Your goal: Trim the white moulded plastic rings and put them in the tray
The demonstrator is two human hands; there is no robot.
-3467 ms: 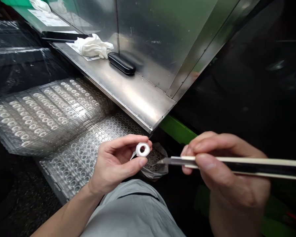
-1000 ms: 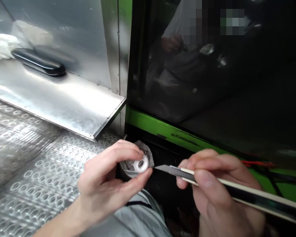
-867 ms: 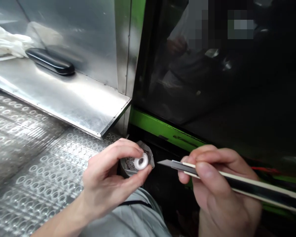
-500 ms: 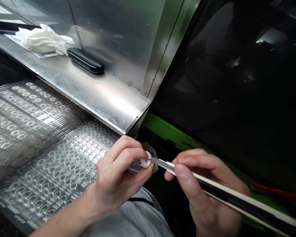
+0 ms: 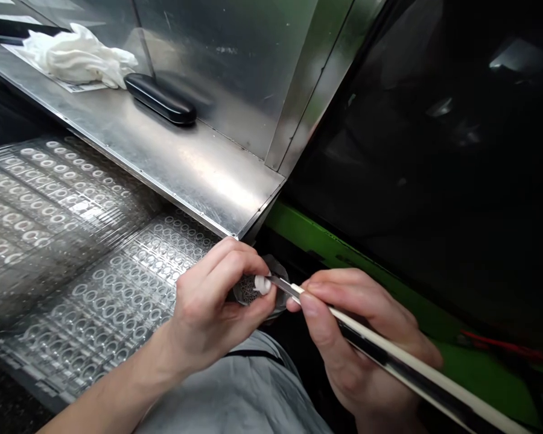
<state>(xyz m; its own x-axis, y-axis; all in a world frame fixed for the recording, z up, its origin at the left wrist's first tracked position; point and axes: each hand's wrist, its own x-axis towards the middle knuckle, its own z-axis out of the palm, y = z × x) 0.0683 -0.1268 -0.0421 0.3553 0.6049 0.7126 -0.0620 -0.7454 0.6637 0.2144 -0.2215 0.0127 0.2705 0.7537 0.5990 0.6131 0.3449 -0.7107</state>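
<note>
Between the thumb and fingers of my left hand (image 5: 217, 295) is a small white plastic ring-shaped part (image 5: 262, 284), turned partly edge-on. My right hand (image 5: 362, 331) is closed around a long utility knife (image 5: 384, 355) with a cream and black handle. The knife's thin metal blade (image 5: 284, 286) reaches the upper right edge of the white part. Below and behind the part is a clear bag or container (image 5: 247, 290) with fine shavings in it, partly covered by my left fingers.
Clear plastic trays (image 5: 117, 301) with rows of round pockets lie at left; white rings sit in the farther tray (image 5: 36, 199). On the metal ledge (image 5: 217, 166) are a black case (image 5: 160, 99) and a crumpled white cloth (image 5: 79, 57). A green machine base (image 5: 312, 235) lies at right.
The white part has turned from face-on to more edge-on in my left fingers. My right hand and the knife have shifted slightly left, with the blade still at the part.
</note>
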